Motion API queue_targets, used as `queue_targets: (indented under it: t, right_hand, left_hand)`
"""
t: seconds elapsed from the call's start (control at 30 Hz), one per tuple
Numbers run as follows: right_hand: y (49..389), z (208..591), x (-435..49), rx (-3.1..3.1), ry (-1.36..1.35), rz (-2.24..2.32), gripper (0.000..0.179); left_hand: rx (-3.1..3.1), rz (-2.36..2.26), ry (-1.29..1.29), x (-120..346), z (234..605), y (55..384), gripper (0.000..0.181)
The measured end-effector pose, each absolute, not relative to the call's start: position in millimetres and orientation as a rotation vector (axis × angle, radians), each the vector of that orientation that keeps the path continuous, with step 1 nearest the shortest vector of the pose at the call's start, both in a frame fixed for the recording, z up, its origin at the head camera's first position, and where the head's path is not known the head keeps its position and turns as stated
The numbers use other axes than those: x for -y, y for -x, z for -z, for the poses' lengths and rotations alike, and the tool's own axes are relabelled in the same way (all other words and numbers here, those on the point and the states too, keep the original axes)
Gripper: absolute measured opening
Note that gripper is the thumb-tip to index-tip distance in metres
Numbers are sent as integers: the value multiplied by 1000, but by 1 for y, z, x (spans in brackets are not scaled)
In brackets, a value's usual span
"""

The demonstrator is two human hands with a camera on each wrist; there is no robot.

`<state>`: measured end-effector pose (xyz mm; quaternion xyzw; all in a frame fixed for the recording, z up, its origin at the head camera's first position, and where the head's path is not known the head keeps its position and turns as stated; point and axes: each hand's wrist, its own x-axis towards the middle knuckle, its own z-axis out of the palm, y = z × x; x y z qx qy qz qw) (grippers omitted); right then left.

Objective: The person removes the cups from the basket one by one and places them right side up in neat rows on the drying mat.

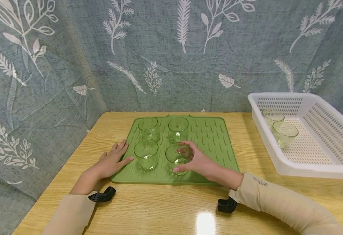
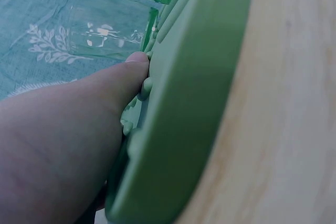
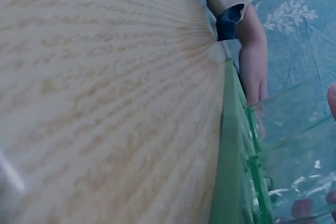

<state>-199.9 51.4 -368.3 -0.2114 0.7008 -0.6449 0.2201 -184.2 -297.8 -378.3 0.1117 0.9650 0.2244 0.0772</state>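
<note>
Several clear green drinking glasses stand upright on a green ridged drying mat. My right hand holds the front right glass, thumb at its near side and fingers round the far side; its base is on the mat or very near it. To its left is the front left glass. Behind them stand the back left glass and the back right glass. My left hand lies with spread fingers over the mat's left edge, its thumb on the mat near the front left glass.
A white plastic basket sits at the right of the wooden table. Two more green glasses, one farther back and one nearer, are inside along its left wall. A patterned blue-grey cloth hangs behind the table.
</note>
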Motion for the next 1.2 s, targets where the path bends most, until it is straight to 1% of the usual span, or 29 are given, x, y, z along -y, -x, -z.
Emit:
queue_targets:
  t: [0.23, 0.5, 0.8, 1.2]
  right_hand:
    - [203, 366, -63, -1900, 606, 1804, 96]
    - [206, 360, -89, -1889, 581, 1788, 91]
    - [203, 338, -117, -2025, 720, 1681, 65]
    - [190, 312, -155, -2151, 919, 1669, 51]
  left_hand:
    - [-2888, -672, -333, 297, 378, 184, 84]
    - [-2892, -664, -339, 297, 377, 184, 84]
    - [-2886, -679, -337, 296, 376, 183, 83]
    - [-2879, -688, -330, 296, 376, 183, 84]
